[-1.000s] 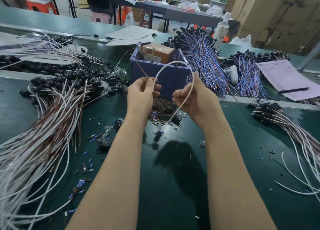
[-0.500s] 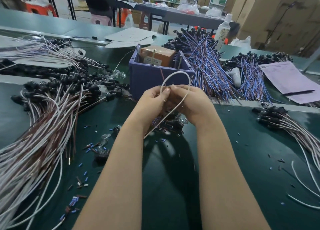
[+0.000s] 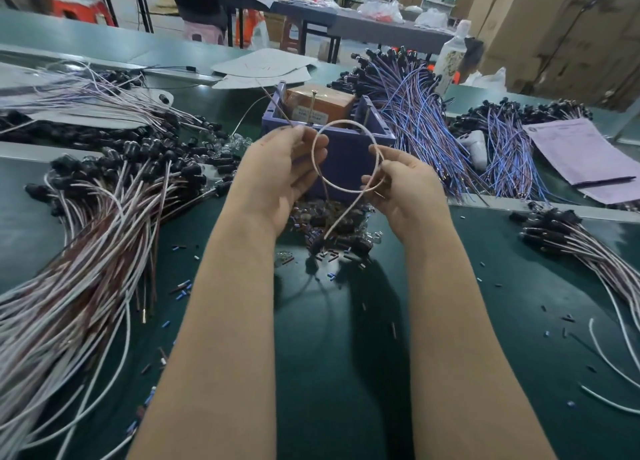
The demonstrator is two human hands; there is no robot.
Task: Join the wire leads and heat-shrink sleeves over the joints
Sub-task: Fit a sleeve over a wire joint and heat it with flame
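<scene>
Left of the purple bin (image 3: 348, 158), a thick bundle of white and brown wires (image 3: 104, 224) fans across the desk (image 3: 329, 373). Loose sleeve pieces (image 3: 183, 286) lie scattered in front of it. Before the bin's left corner, the left hand (image 3: 280, 172) has its fingers (image 3: 311, 141) curled close, pinching a thin brown lead (image 3: 277, 108) together with one end of the white wire (image 3: 346, 121).

That wire curls into a loop across the bin's front wall. At the bin's right front, the right hand (image 3: 408, 193) pinches it where the loop crosses itself. The tail drops toward the heap of parts at the bin's foot. Right of the bin lie blue wire bundles (image 3: 415, 113).

The step looks like bringing two lead ends together for joining. To do it well, set the bare tips side by side and even, leave the loop slack so it does not tug, and thread a sleeve on first. I cannot tell whether one is on.
</scene>
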